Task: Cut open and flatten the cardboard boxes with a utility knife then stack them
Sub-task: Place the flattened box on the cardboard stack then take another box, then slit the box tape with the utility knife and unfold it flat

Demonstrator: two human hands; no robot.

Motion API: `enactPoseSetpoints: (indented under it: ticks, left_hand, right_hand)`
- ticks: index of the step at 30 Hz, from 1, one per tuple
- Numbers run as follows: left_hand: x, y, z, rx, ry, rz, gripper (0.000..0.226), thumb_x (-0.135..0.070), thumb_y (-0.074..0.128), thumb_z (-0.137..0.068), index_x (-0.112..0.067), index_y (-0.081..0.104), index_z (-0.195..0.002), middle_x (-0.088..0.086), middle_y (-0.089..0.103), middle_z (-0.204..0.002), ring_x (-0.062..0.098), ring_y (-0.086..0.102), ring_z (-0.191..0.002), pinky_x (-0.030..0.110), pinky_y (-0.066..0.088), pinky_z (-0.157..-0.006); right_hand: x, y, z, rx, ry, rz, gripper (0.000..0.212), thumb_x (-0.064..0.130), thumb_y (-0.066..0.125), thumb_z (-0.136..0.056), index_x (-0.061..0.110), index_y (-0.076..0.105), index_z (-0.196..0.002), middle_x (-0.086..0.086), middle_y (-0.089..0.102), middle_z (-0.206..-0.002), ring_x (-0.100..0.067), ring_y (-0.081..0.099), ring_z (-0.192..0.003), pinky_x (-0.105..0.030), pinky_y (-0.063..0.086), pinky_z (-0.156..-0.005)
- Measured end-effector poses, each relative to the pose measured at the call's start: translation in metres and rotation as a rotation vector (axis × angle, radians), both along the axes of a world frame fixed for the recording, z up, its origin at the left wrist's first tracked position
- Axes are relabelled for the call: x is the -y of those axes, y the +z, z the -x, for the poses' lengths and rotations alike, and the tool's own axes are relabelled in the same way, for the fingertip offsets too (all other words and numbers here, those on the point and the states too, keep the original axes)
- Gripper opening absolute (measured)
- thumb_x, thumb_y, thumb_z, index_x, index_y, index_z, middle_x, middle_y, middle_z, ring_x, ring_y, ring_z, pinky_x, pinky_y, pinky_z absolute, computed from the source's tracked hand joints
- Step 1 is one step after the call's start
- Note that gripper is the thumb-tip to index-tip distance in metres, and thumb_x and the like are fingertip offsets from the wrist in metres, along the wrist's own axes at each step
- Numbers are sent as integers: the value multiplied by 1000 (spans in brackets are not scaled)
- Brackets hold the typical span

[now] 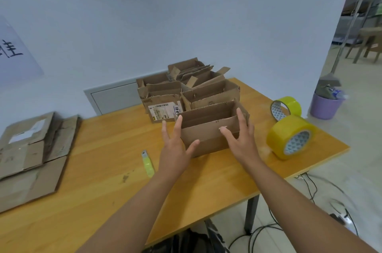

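Fingers spread on both sides: I see my left hand (175, 147) and right hand (240, 137) flanking the nearest box (210, 126), fingers straight, gripping nothing; whether they touch the cardboard I cannot tell. That box stands upright and open near the table's (103, 170) middle. Knife (148, 163) lies just left of my left wrist. More boxes (186, 87) crowd behind, 2 tape rolls (289, 128) sit right, flattened cardboard (31, 153) lies far left.

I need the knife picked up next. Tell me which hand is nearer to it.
Left. The left hand is just right of the knife; the right hand is farther right, across the box.
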State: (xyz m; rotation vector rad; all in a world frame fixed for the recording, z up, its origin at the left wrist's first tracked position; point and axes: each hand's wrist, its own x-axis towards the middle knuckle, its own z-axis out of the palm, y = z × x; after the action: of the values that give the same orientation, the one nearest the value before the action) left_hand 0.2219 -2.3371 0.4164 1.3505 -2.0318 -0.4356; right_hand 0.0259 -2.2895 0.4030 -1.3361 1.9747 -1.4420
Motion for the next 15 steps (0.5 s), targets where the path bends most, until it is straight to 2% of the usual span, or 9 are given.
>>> enactPoseSetpoints:
  ticks: [2,4,7,11,13,15]
  left_hand:
    - [0,-2,1,-100,-66,-42,91,-44,66,-90,-45,0,-153,1,19,-162,21,33,-142,27,37,-101]
    - [-1,0,0,-137,-78,-16,92,-40,65,-92,-44,-4,-153,-6,21,-162,16,28,-145,24,31,-104]
    - [-5,12,-11,-169,-16,37,92,-39,62,-95,-47,-10,-151,-10,17,-163,19,33,-143,26,36,-100]
    - [-12,26,-49,-201,34,8,98,-49,59,-93,-61,-27,-137,0,33,-158,24,52,-128,40,48,-98]
    - [-15,28,-71,-261,73,-46,100,-54,59,-89,-58,-26,-141,2,40,-154,22,56,-123,42,53,-95]
    - [-19,31,-92,-333,115,-83,95,-54,60,-88,-46,-11,-149,1,44,-150,15,58,-112,31,55,-85]
  right_hand:
    - [0,2,-2,-4,11,15,81,51,60,-93,46,7,-154,0,9,-162,-25,23,-147,-36,36,-107]
    - [0,3,-6,-49,20,34,85,49,62,-92,45,5,-154,-1,15,-159,-25,27,-144,-33,36,-104]
    - [-5,7,-15,-109,53,99,89,43,65,-92,48,-1,-153,0,21,-156,-20,31,-140,-30,37,-102]
    - [-16,14,-28,-149,166,168,98,39,67,-91,53,-11,-148,8,13,-163,-10,21,-146,-35,34,-113]
    - [-18,18,-36,-109,227,152,99,40,69,-89,56,-10,-147,11,14,-163,-15,25,-147,-42,39,-113]
    - [-18,22,-50,-96,291,122,95,41,71,-87,50,-1,-149,10,21,-160,-15,31,-143,-46,43,-111]
